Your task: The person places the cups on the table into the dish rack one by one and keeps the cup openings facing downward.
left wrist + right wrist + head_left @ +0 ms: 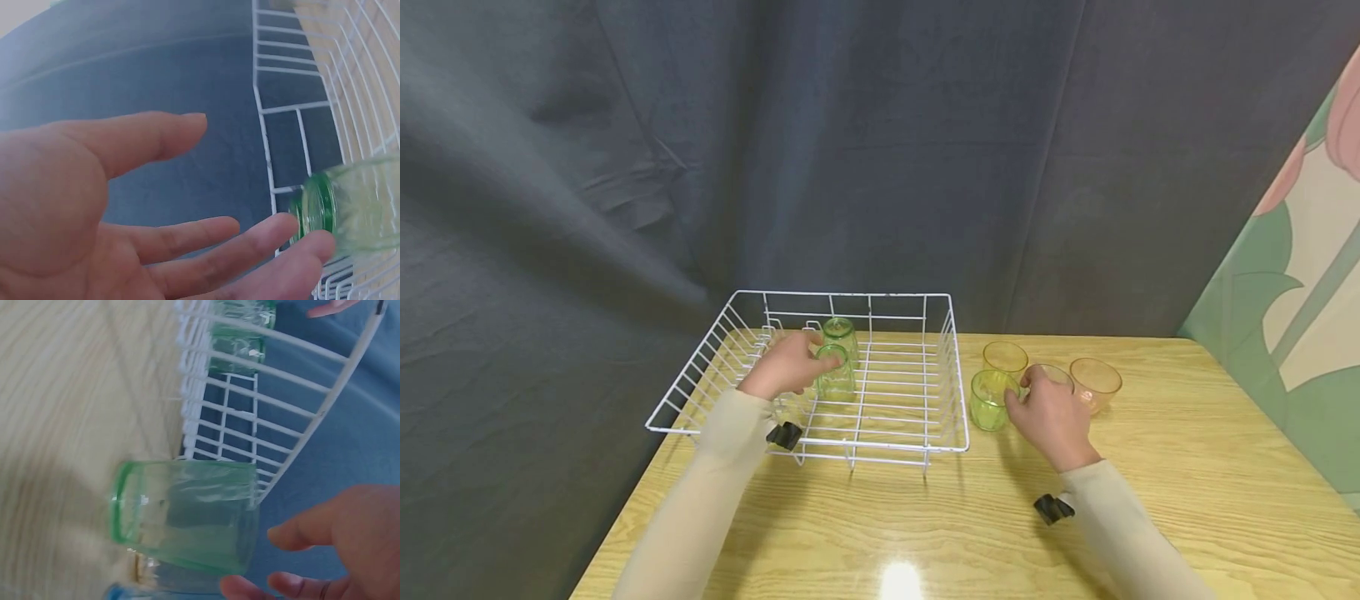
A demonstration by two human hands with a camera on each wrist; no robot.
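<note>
Two green glasses stand upside down in the white wire dish rack, a rear one and a front one. My left hand is over the rack beside them, fingers loosely extended. In the left wrist view its fingertips are by the base of a green glass, thumb apart; contact is unclear. On the table right of the rack, a green glass stands upright. My right hand hovers beside its rim, with thumb and fingers spread near the glass in the right wrist view.
Behind the green glass stands a yellow glass. An orange glass is right of it, and another glass is partly hidden by my right hand. A dark curtain hangs behind the wooden table; a floral cloth is at right.
</note>
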